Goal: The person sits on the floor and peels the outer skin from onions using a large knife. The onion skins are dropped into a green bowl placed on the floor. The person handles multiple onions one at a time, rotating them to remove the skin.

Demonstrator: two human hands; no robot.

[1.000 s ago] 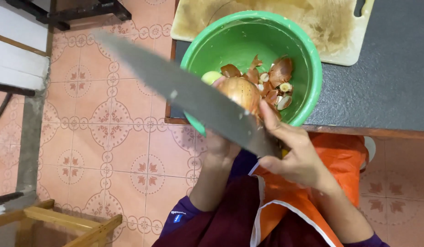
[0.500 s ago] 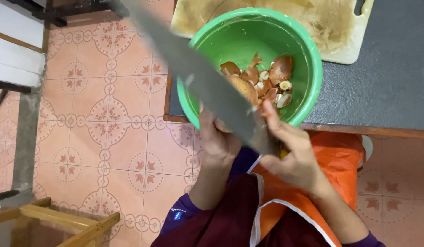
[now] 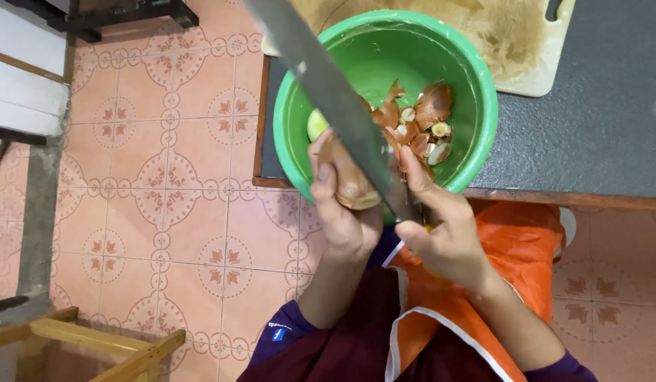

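Over the patterned tile floor [image 3: 165,212], the left hand [image 3: 345,212] grips an onion [image 3: 349,180]; the right hand [image 3: 444,233] clasps the knife [image 3: 328,85]. The blade, at twelve o'clock of the fingers, could slip and nick the thumb.

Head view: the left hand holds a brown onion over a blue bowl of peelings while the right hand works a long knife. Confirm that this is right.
Wrong on one count: the bowl is green, not blue, as the head view shows. The rest stands: the left hand holds the brown onion over the bowl of peelings, and the right hand works the long knife.
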